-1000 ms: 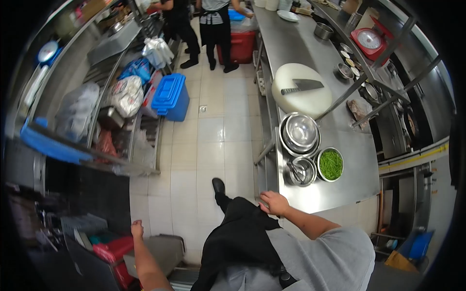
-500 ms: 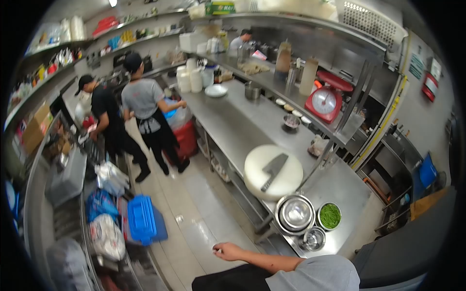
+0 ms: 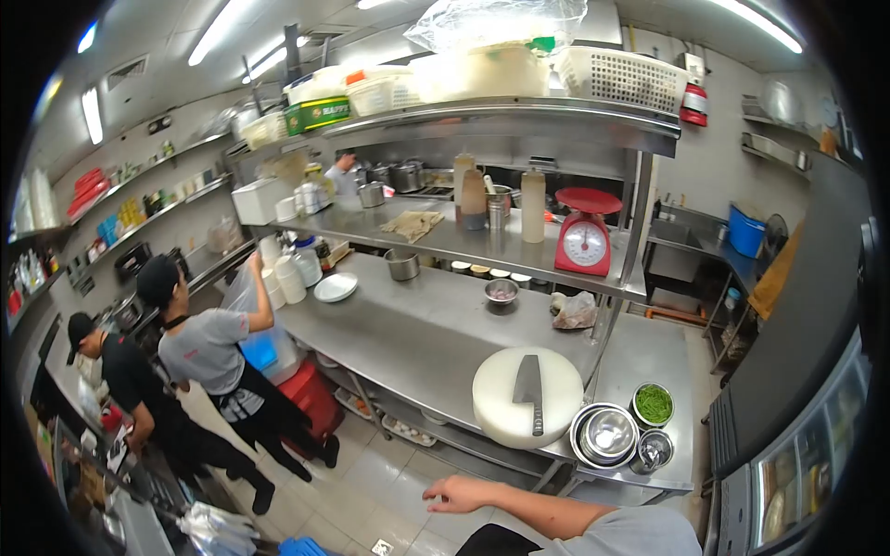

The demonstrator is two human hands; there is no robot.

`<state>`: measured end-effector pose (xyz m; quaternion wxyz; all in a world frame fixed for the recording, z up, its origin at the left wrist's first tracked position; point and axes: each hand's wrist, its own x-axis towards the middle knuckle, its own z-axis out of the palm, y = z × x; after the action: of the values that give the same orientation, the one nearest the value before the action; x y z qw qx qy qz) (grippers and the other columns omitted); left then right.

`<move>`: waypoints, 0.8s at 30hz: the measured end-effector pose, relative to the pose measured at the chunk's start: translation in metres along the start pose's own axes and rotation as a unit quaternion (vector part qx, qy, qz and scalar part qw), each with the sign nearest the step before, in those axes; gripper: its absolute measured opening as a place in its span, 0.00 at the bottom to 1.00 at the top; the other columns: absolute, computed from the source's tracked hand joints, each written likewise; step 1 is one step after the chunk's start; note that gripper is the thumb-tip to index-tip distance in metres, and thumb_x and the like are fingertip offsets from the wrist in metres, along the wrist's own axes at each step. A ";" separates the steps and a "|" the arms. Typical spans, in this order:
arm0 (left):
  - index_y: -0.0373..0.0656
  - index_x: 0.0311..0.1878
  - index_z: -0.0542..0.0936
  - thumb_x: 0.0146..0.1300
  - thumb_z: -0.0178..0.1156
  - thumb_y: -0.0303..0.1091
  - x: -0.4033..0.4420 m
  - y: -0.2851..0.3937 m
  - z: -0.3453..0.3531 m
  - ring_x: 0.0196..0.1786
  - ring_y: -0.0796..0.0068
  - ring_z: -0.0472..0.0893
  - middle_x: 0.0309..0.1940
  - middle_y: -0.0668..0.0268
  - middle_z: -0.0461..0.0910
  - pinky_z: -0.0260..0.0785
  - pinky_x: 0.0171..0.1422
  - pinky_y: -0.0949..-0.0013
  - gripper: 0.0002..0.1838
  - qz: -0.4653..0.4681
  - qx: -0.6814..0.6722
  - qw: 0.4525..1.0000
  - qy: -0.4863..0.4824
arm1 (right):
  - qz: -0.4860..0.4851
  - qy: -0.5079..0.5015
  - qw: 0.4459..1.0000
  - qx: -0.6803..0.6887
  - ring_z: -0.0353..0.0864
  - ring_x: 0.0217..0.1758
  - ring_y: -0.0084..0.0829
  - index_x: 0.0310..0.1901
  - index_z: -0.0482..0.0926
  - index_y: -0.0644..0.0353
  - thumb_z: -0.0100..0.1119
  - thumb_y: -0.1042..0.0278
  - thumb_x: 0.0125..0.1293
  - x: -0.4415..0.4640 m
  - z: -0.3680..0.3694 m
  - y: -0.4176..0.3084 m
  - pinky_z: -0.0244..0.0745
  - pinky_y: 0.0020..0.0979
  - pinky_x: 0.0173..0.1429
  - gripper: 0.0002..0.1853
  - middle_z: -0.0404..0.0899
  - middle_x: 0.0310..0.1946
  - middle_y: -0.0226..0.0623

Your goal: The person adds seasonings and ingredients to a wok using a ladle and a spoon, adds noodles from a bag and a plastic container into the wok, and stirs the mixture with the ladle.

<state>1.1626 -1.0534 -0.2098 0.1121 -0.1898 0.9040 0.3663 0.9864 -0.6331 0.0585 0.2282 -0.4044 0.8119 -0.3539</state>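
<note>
My right hand (image 3: 454, 494) reaches in from the lower right over the floor. Its fingers are loosely apart, with nothing in them. My left hand is out of view. Nearest on the steel counter is a thick round white cutting board (image 3: 496, 405), and a cleaver (image 3: 529, 389) lies flat on it, handle towards me. Right of the board are nested steel bowls (image 3: 610, 435), a bowl of chopped greens (image 3: 654, 404) and a small steel container (image 3: 654, 448). My hand touches none of these.
A red scale (image 3: 584, 243) and squeeze bottles (image 3: 533, 206) stand on the raised shelf. White plates (image 3: 336, 287) and a steel pot (image 3: 402, 266) sit farther along the counter. Two people work at the left; one in grey (image 3: 218, 347) holds up a plastic bag beside a red bin (image 3: 313, 400).
My view has tilted up and turned right, bringing in the ceiling lights and a glass-fronted fridge. The person in grey has raised an arm with the plastic bag. My right hand remains empty.
</note>
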 end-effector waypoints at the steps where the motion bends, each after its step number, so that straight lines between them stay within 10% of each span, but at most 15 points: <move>1: 0.36 0.62 0.79 0.59 0.70 0.49 0.091 0.005 -0.022 0.54 0.55 0.83 0.52 0.50 0.84 0.74 0.59 0.58 0.33 0.098 0.004 0.985 0.138 | -0.010 0.052 0.999 -0.005 0.85 0.48 0.48 0.54 0.81 0.61 0.60 0.49 0.71 0.000 -0.025 -0.007 0.80 0.44 0.55 0.23 0.83 0.51 0.48; 5: 0.36 0.68 0.72 0.61 0.70 0.39 0.130 0.373 -0.220 0.66 0.53 0.76 0.64 0.49 0.76 0.69 0.70 0.57 0.34 0.428 -0.005 0.895 0.122 | -0.028 0.242 0.965 -0.102 0.84 0.49 0.47 0.54 0.81 0.61 0.62 0.51 0.70 -0.015 -0.145 -0.044 0.80 0.42 0.55 0.21 0.82 0.51 0.47; 10: 0.41 0.71 0.71 0.64 0.69 0.42 0.172 0.635 -0.320 0.71 0.49 0.71 0.68 0.47 0.72 0.64 0.76 0.55 0.34 0.656 0.118 0.736 0.120 | -0.019 0.510 0.839 -0.189 0.84 0.49 0.47 0.48 0.83 0.61 0.70 0.56 0.64 -0.064 -0.303 -0.124 0.80 0.41 0.56 0.18 0.85 0.45 0.45; 18: 0.43 0.73 0.69 0.65 0.66 0.49 0.147 0.911 -0.383 0.74 0.46 0.68 0.70 0.46 0.70 0.62 0.76 0.51 0.37 0.751 0.167 0.561 0.305 | 0.083 0.792 0.304 -0.523 0.79 0.60 0.53 0.68 0.69 0.70 0.75 0.48 0.58 -0.140 -0.544 -0.211 0.76 0.44 0.65 0.44 0.78 0.56 0.59; 21: 0.43 0.76 0.64 0.62 0.69 0.52 0.151 0.982 -0.385 0.76 0.46 0.64 0.73 0.47 0.66 0.57 0.78 0.47 0.44 0.759 0.156 0.489 0.401 | 0.073 0.791 0.253 -0.553 0.78 0.62 0.51 0.69 0.68 0.71 0.74 0.49 0.59 -0.142 -0.600 -0.247 0.73 0.45 0.69 0.44 0.77 0.59 0.57; 23: 0.46 0.79 0.58 0.54 0.73 0.60 0.157 1.023 -0.386 0.76 0.48 0.63 0.73 0.48 0.66 0.51 0.81 0.49 0.55 0.784 0.119 0.389 0.469 | 0.137 0.756 0.421 -0.482 0.35 0.85 0.57 0.82 0.39 0.44 0.79 0.36 0.47 -0.139 -0.620 -0.274 0.44 0.46 0.85 0.69 0.38 0.84 0.45; 24: 0.46 0.79 0.58 0.54 0.73 0.60 0.159 1.040 -0.385 0.76 0.48 0.63 0.73 0.48 0.66 0.51 0.81 0.49 0.55 0.789 0.114 0.387 0.463 | 0.145 0.755 0.417 -0.484 0.35 0.85 0.57 0.82 0.39 0.44 0.79 0.36 0.47 -0.133 -0.627 -0.284 0.44 0.46 0.85 0.69 0.38 0.84 0.45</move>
<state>0.5518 -0.6798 0.6522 -0.6427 0.4830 0.5934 0.0396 0.7912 -0.3996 0.6900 -0.6627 0.1060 0.7408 -0.0269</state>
